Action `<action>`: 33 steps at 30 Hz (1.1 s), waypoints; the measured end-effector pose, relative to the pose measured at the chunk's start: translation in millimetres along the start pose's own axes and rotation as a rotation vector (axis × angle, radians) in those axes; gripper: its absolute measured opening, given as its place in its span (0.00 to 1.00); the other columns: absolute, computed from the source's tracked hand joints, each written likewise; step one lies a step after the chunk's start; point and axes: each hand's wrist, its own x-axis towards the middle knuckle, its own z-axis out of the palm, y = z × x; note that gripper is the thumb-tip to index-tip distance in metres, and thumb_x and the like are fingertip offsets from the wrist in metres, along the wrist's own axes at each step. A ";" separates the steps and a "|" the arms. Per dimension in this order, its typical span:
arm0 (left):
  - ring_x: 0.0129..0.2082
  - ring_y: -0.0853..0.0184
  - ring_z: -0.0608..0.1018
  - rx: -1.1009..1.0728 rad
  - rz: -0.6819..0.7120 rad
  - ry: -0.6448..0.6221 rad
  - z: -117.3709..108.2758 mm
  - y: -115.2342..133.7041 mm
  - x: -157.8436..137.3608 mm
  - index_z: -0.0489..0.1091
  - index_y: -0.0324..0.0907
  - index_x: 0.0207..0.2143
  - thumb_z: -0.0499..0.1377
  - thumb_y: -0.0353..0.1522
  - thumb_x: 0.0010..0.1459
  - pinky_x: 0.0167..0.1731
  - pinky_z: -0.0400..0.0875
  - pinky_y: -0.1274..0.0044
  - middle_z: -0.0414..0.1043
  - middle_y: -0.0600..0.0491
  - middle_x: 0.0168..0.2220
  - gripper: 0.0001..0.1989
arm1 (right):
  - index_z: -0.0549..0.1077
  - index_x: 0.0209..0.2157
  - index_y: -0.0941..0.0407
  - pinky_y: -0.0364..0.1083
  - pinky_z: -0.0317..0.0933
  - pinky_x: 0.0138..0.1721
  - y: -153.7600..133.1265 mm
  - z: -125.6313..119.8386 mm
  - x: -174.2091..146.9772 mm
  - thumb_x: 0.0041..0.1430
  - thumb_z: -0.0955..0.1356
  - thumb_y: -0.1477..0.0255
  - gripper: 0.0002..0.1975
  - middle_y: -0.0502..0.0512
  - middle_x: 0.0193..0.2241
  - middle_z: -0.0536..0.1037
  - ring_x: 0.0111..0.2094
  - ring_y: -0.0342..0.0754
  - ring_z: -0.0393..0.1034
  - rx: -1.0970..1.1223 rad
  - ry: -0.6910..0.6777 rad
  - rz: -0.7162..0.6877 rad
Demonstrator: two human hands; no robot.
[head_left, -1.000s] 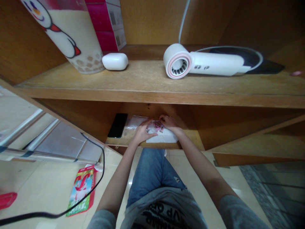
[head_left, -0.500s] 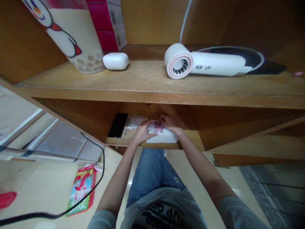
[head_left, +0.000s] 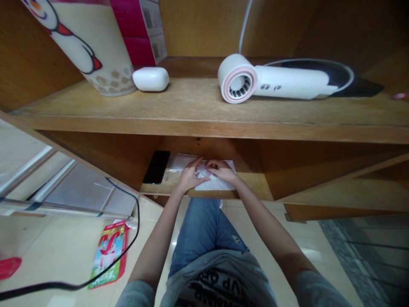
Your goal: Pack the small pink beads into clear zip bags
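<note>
On the lower shelf, my left hand [head_left: 189,175] rests at the left edge of a white paper sheet [head_left: 219,184], thumb and fingers spread apart. A shiny clear plastic piece [head_left: 200,172] lies between that thumb and fingers. Over the paper, my right hand [head_left: 223,170] has its fingers pinched together close to my left fingertips. What the pinch holds is too small to make out. The small pink and purple pieces on the paper are mostly covered by the right hand. Behind my left hand lies a flat clear plastic bag [head_left: 181,162].
A black phone [head_left: 156,167] lies left of the bag. On the shelf above are a milk tea cup [head_left: 108,55], a white earbud case [head_left: 151,79], a magenta box [head_left: 139,47] and a white handheld fan [head_left: 287,81]. A black cable [head_left: 138,217] hangs at the left.
My right hand has moved left and toward me over the small pink pieces, nearer my left hand, uncovering the paper's far right corner. My left hand stays nearly in place. The view has shifted slightly.
</note>
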 end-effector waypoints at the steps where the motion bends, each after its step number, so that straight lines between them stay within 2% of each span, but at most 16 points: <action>1: 0.38 0.63 0.75 0.000 -0.001 -0.003 0.0 -0.3 -0.1 0.53 0.41 0.57 0.65 0.45 0.41 0.37 0.70 0.73 0.70 0.47 0.45 0.43 | 0.73 0.32 0.57 0.40 0.60 0.33 1.1 -0.8 0.8 0.53 0.64 0.74 0.06 0.52 0.30 0.77 0.31 0.43 0.69 0.001 0.017 0.012; 7: 0.32 0.66 0.75 -0.012 -0.026 -0.021 -0.3 -0.9 -0.9 0.53 0.42 0.57 0.65 0.43 0.41 0.31 0.70 0.75 0.71 0.48 0.43 0.42 | 0.75 0.33 0.55 0.41 0.61 0.35 12.1 -15.6 4.5 0.55 0.64 0.70 0.07 0.53 0.31 0.78 0.33 0.45 0.72 -0.178 0.140 0.105; 14: 0.33 0.67 0.74 -0.049 -0.025 -0.035 1.8 -3.4 -0.8 0.54 0.42 0.57 0.65 0.43 0.41 0.33 0.70 0.75 0.70 0.47 0.45 0.42 | 0.76 0.35 0.54 0.41 0.61 0.39 22.8 -24.3 15.3 0.55 0.64 0.70 0.10 0.54 0.36 0.78 0.37 0.46 0.72 -0.336 0.097 0.185; 22: 0.33 0.66 0.74 -0.041 -0.021 -0.051 1.2 -4.1 -0.8 0.54 0.42 0.57 0.66 0.41 0.41 0.32 0.70 0.75 0.69 0.46 0.48 0.41 | 0.76 0.35 0.55 0.39 0.60 0.36 22.4 -20.8 22.7 0.54 0.63 0.70 0.10 0.54 0.35 0.78 0.36 0.45 0.72 -0.349 0.023 0.172; 27: 0.31 0.68 0.74 -0.034 -0.026 -0.058 0.1 -2.3 -0.6 0.55 0.42 0.57 0.65 0.41 0.42 0.32 0.70 0.75 0.69 0.46 0.48 0.40 | 0.76 0.34 0.56 0.39 0.59 0.35 24.2 -18.1 25.0 0.54 0.63 0.71 0.10 0.54 0.34 0.78 0.35 0.44 0.72 -0.341 0.023 0.159; 33: 0.34 0.66 0.74 -0.030 -0.021 -0.038 0.1 -1.5 -0.4 0.56 0.42 0.55 0.64 0.43 0.42 0.35 0.70 0.75 0.68 0.46 0.49 0.39 | 0.75 0.33 0.56 0.40 0.59 0.36 20.3 -19.1 22.6 0.54 0.64 0.72 0.09 0.55 0.34 0.78 0.35 0.45 0.71 -0.350 0.076 0.165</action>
